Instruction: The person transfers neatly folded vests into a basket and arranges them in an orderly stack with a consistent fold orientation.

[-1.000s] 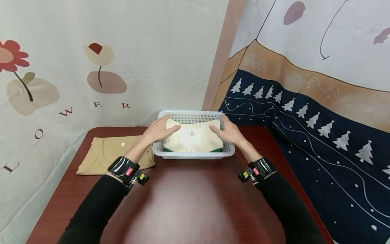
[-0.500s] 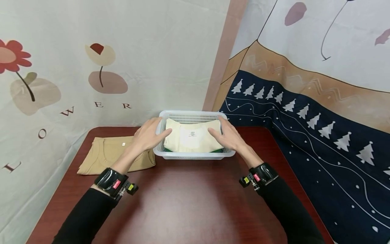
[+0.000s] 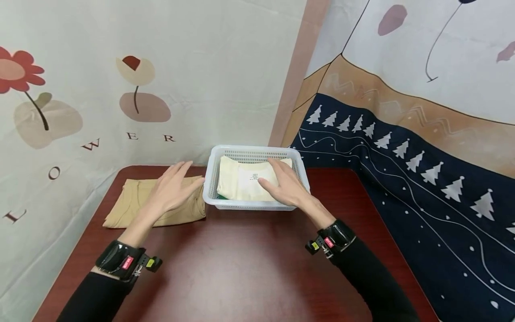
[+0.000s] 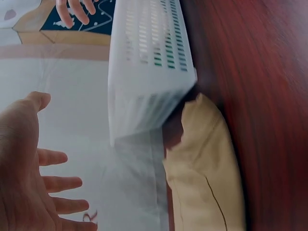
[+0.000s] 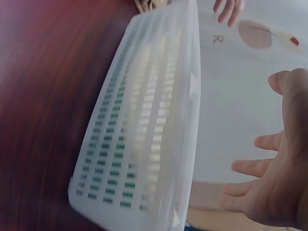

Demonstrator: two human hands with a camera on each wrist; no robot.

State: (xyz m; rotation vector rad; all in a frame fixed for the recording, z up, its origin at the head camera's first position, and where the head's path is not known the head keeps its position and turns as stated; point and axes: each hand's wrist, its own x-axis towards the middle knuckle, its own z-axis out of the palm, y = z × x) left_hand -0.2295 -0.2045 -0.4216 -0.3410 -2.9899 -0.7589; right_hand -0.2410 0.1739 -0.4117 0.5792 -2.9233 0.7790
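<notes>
A white plastic basket with slotted walls stands at the back of the table. In it lies a folded cream cloth with a small dark print, and a bit of green shows beneath. My left hand, fingers spread, is above a folded tan shirt left of the basket. My right hand overlaps the basket's right part in the head view, its fingers extended over the cream cloth. In the right wrist view that hand appears beyond the basket's rim, holding nothing. The left wrist view shows the left palm holding nothing.
The dark red wooden table reaches from the basket toward me. A pale curtain with printed flowers hangs behind it, and a navy cloth with white trees hangs along the right side.
My left hand has moved left, from the basket's left side to over the tan shirt. The right hand has shifted left from the basket's right rim. The basket stays put.
</notes>
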